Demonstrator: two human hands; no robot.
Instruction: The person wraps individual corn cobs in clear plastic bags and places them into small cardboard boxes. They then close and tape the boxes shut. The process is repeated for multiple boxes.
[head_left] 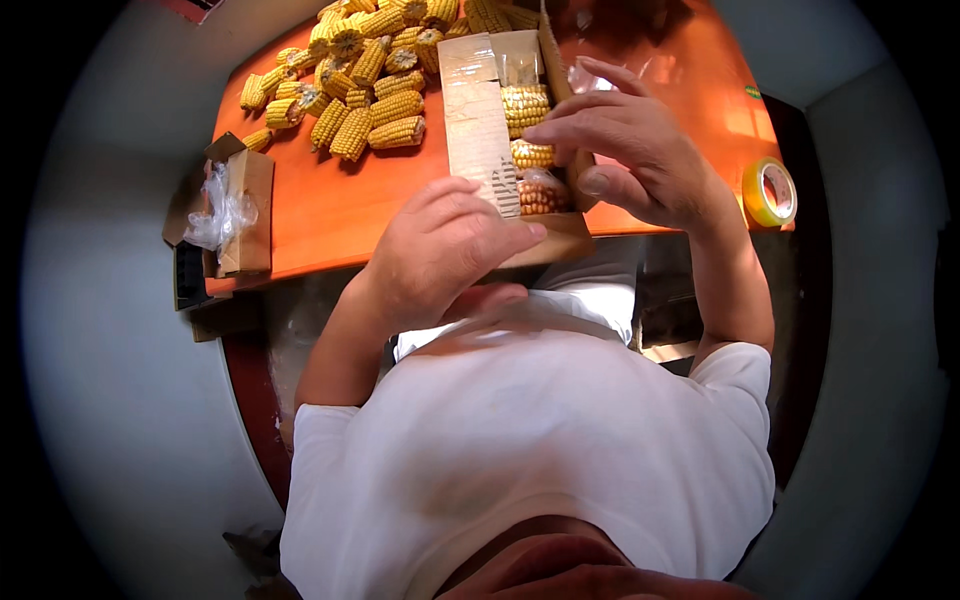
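Observation:
A long cardboard box (572, 232) stands at the table's near edge, its left flap (472, 140) folded outward. Inside it lie yellow corn cobs (525, 108) in clear plastic, and a more orange bagged cob (541, 195) at the near end. My left hand (440, 250) rests at the box's near left corner, fingers on the flap and thumb held apart below. Over the right wall hovers my right hand (640, 150), open, fingers spread and slightly bent; nothing shows in it. Whether its fingertips touch the box I cannot tell.
Loose corn cobs (352, 132) are heaped on the orange table (320, 225), left of the box. A small carton (248, 215) with crumpled clear plastic (220, 212) stands at the table's left edge. A yellow tape roll (769, 192) sits at the right edge.

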